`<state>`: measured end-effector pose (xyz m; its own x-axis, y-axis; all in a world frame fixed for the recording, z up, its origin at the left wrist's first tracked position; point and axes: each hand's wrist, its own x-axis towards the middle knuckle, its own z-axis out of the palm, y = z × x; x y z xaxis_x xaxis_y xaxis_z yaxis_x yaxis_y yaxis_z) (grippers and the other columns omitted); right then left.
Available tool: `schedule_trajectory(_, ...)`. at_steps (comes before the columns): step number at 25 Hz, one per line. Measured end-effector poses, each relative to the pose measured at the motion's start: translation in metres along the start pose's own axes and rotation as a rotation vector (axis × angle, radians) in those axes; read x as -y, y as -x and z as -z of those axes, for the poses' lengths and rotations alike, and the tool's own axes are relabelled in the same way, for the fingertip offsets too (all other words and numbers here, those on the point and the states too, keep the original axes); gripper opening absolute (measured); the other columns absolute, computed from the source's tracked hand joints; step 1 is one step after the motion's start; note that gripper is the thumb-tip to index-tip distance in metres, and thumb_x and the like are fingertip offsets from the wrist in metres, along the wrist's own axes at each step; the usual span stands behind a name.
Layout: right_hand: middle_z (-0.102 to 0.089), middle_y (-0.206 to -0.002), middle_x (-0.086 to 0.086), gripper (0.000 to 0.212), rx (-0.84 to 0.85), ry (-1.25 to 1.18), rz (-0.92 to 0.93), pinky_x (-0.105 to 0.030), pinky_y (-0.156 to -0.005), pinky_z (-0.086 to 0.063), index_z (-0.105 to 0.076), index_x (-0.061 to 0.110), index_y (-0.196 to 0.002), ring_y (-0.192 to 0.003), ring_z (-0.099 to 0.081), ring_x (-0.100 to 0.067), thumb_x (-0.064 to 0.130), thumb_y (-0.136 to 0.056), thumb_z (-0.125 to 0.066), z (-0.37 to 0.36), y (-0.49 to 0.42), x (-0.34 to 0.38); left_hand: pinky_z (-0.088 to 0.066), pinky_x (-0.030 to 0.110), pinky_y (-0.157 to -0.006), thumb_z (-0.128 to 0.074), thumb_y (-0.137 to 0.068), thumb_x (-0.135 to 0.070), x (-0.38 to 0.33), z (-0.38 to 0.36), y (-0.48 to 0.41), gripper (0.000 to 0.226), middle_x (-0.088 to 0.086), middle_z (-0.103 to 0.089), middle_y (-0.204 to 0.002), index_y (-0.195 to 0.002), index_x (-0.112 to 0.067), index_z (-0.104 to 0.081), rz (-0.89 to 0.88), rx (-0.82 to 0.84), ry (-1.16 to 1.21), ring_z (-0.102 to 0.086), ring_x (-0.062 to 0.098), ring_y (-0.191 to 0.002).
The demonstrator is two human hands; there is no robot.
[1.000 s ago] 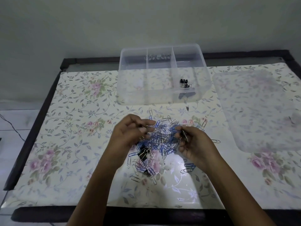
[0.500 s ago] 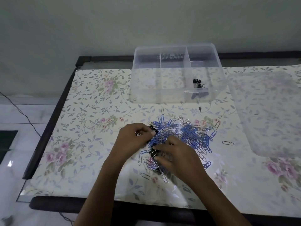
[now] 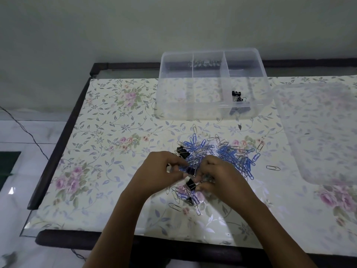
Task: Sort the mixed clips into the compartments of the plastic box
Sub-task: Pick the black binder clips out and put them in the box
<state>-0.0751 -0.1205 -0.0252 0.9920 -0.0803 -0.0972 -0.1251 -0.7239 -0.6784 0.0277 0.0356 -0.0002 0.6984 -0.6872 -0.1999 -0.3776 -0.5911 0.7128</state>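
Observation:
A heap of blue and silver paper clips (image 3: 226, 155) mixed with black binder clips lies mid-table. My left hand (image 3: 160, 171) rests at the heap's left edge, its fingertips pinched on blurred blue clips. My right hand (image 3: 220, 178) covers the near side of the heap, with thumb and fingers closed on a black binder clip (image 3: 191, 183). Another binder clip (image 3: 182, 152) sits just beyond my left fingers. The clear plastic box (image 3: 193, 113) stands behind the heap, with two binder clips (image 3: 238, 96) in its right compartment. Its other compartments look bare.
The box's translucent lid (image 3: 324, 132) lies flat at the right. A single silver paper clip (image 3: 273, 168) lies apart, between the heap and the lid. The floral table cover ends at a dark table frame (image 3: 63, 138) on the left, with floor and a cable beyond.
Both hands came down from holding a raised bunch of clips onto the heap. My right hand moved left to the near side and closed on a black binder clip.

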Motion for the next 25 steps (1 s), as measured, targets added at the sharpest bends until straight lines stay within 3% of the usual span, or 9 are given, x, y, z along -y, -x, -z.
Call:
schedule_trajectory(2, -0.055, -0.076, 0.012, 0.019, 0.058, -0.093, -0.014, -0.026, -0.06, -0.04, -0.068, 0.028, -0.07, -0.069, -0.05, -0.001, 0.015, -0.064, -0.081, 0.005, -0.002, -0.003, -0.036, 0.005, -0.062, -0.077, -0.071, -0.017, 0.001, -0.003, 0.0, 0.028, -0.017, -0.059, -0.067, -0.097, -0.025, -0.073, -0.028, 0.027, -0.02, -0.056, -0.006, -0.069)
schedule_trajectory(8, -0.068, -0.079, -0.002, 0.03, 0.076, -0.497, -0.16, -0.036, -0.068, -0.051, -0.064, 0.028, -0.055, -0.07, -0.063, -0.022, 0.005, -0.06, -0.083, 0.02, 0.001, -0.001, -0.048, 0.033, -0.076, -0.074, -0.067, -0.027, -0.004, -0.013, -0.005, 0.036, -0.009, -0.06, -0.073, -0.102, -0.025, -0.069, -0.026, 0.021, -0.082, -0.059, 0.011, -0.081)
schedule_trajectory(10, -0.068, -0.075, -0.006, 0.029, 0.089, -0.733, -0.243, -0.029, -0.056, -0.05, -0.063, 0.021, -0.051, -0.059, -0.058, -0.02, 0.0, -0.061, -0.082, 0.027, -0.001, 0.0, -0.046, 0.032, -0.071, -0.074, -0.065, -0.027, -0.006, -0.017, -0.006, 0.034, -0.004, -0.06, -0.077, -0.098, -0.025, -0.07, -0.053, 0.071, -0.126, -0.056, 0.013, -0.077)
schedule_trajectory(12, -0.053, -0.061, -0.019, 0.026, 0.048, -0.978, -0.324, -0.016, -0.039, -0.033, -0.059, 0.018, -0.046, -0.04, -0.04, -0.01, 0.004, -0.053, -0.081, 0.031, -0.002, 0.0, -0.042, 0.03, -0.068, -0.078, -0.064, -0.026, -0.005, -0.018, -0.007, 0.031, -0.003, -0.058, -0.081, -0.094, -0.026, -0.071, -0.069, 0.118, -0.168, -0.053, 0.013, -0.077)
schedule_trajectory(14, -0.044, -0.066, -0.02, 0.021, -0.07, -1.206, -0.393, -0.012, -0.036, -0.024, -0.052, 0.017, -0.042, -0.032, -0.028, -0.005, 0.009, -0.046, -0.07, 0.035, -0.004, -0.001, -0.043, 0.03, -0.069, -0.079, -0.064, -0.027, -0.003, -0.02, -0.009, 0.024, -0.004, -0.057, -0.082, -0.088, -0.027, -0.072, -0.08, 0.137, -0.186, -0.053, 0.012, -0.079)
schedule_trajectory(17, -0.058, -0.059, -0.015, 0.022, -0.189, -1.469, -0.447, -0.012, -0.037, -0.025, -0.046, 0.016, -0.043, -0.033, -0.031, -0.008, 0.002, -0.047, -0.061, 0.039, -0.004, -0.003, -0.04, 0.022, -0.063, -0.08, -0.066, -0.028, -0.007, -0.019, -0.008, 0.008, -0.005, -0.056, -0.075, -0.07, -0.026, -0.073, -0.075, 0.105, -0.079, -0.052, 0.004, -0.071)
schedule_trajectory(19, -0.054, -0.053, -0.006, 0.03, -0.235, -1.657, -0.444, -0.016, -0.038, -0.031, -0.051, 0.014, -0.048, -0.039, -0.039, -0.012, 0.007, -0.029, -0.073, 0.042, -0.002, -0.004, -0.035, 0.011, -0.059, -0.077, -0.071, -0.025, -0.017, -0.014, -0.007, 0.014, -0.006, -0.056, -0.073, -0.062, -0.028, -0.067, -0.013, 0.053, 0.064, -0.051, -0.001, -0.065)
schedule_trajectory(21, -0.048, -0.052, -0.005, 0.042, -0.301, -1.799, -0.43, -0.021, -0.039, -0.034, -0.054, 0.011, -0.054, -0.043, -0.039, -0.014, 0.017, -0.018, -0.075, 0.044, -0.002, -0.004, -0.037, 0.011, -0.053, -0.065, -0.082, -0.018, -0.03, -0.008, -0.008, 0.019, -0.002, -0.064, -0.074, -0.065, -0.02, -0.058, 0.137, 0.003, 0.402, -0.05, 0.0, -0.054)
schedule_trajectory(25, -0.042, -0.048, -0.003, 0.017, -0.39, -1.894, -0.57, -0.018, -0.04, -0.035, -0.055, 0.009, -0.053, -0.042, -0.036, -0.014, 0.02, -0.047, -0.066, 0.044, -0.005, 0.004, -0.028, 0.016, -0.04, -0.034, -0.085, -0.007, -0.046, -0.003, -0.016, 0.024, 0.007, -0.061, -0.059, -0.061, -0.011, -0.037, 0.429, -0.133, 1.424, -0.038, 0.01, -0.039)
